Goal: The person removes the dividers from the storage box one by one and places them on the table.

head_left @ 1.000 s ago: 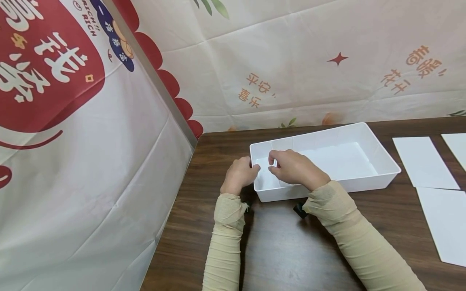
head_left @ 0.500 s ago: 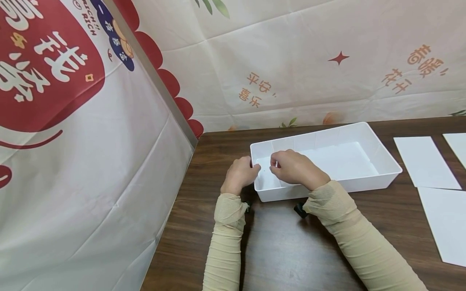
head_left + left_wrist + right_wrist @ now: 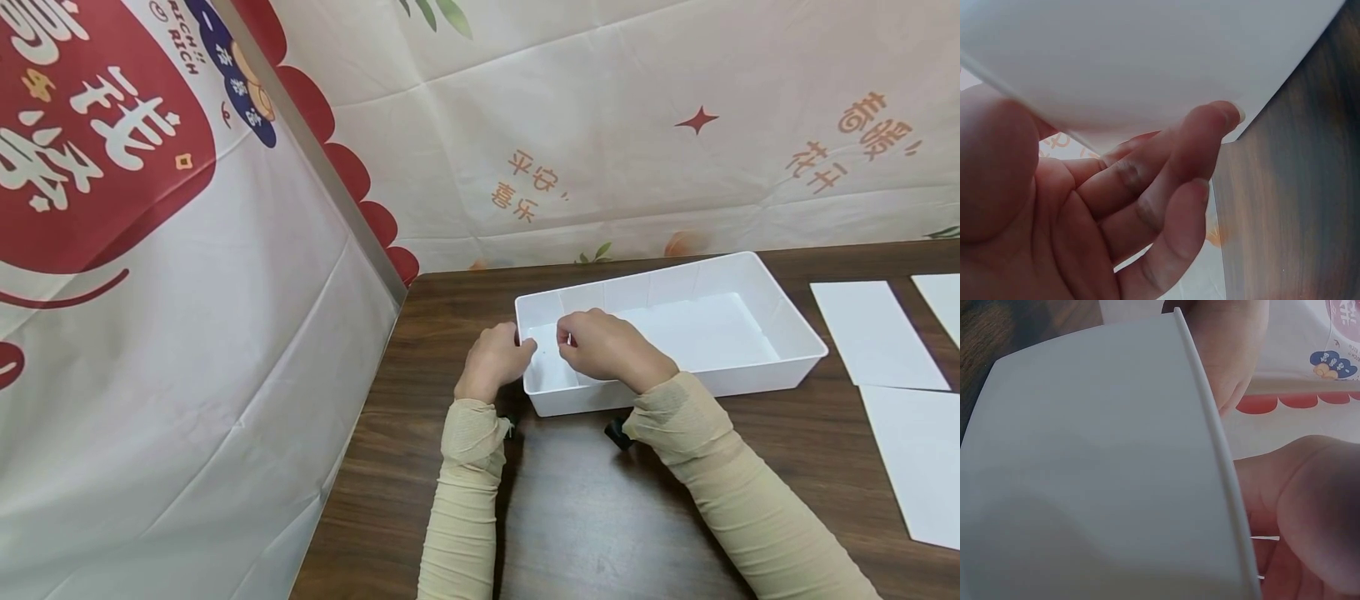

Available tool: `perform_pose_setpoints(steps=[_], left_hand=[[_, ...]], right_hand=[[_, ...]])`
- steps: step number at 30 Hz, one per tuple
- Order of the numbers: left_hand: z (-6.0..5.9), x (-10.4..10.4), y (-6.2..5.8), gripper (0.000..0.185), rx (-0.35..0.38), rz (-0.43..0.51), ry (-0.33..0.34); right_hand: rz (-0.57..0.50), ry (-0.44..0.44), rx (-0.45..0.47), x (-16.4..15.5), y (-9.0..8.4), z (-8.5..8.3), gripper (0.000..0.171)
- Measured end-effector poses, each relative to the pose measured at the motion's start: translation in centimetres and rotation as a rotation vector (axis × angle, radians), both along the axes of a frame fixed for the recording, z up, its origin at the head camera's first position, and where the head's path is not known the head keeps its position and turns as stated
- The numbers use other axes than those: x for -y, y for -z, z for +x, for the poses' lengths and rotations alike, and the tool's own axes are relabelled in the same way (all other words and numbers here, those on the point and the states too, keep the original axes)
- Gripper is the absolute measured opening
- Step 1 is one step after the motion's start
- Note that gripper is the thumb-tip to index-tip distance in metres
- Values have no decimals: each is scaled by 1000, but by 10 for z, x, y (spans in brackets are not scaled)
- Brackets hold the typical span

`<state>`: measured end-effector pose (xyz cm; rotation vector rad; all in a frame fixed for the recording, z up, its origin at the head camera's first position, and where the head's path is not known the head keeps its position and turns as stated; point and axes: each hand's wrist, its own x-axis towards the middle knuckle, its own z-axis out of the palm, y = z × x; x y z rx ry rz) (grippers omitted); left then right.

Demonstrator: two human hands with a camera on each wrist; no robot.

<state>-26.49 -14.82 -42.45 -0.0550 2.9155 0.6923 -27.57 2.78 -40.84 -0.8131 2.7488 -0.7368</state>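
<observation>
A long white plastic storage box (image 3: 757, 373) lies slantwise on the table. My left hand (image 3: 495, 358) grips its left short end, thumb over the rim and fingers outside. In the left wrist view, that hand's fingertips (image 3: 1213, 119) lie against the outer wall. My right hand (image 3: 611, 350) reaches over the near long wall into the left part of the box, index finger and thumb curled together. In the right wrist view the wall hides its fingertips, with the palm (image 3: 1322, 512) beyond the rim; I cannot tell whether they pinch anything.
Flat white panels lie to the right on the dark wood table (image 3: 585, 508): one panel (image 3: 877, 333) beside the box, another panel (image 3: 922, 458) nearer, a third (image 3: 945, 304) at the edge of view. Printed cloths hang behind the table and at its left.
The right hand's thumb and index finger have closed from a small gap to fingertips together. The left hand keeps its grip, and the box has stayed in place.
</observation>
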Motion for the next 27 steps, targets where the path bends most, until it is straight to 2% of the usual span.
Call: perform_pose_setpoints(steps=[27], left_hand=[[0,0,0,25,13,12,-8]], right_hand=[[9,17,13,2,0,1,9]])
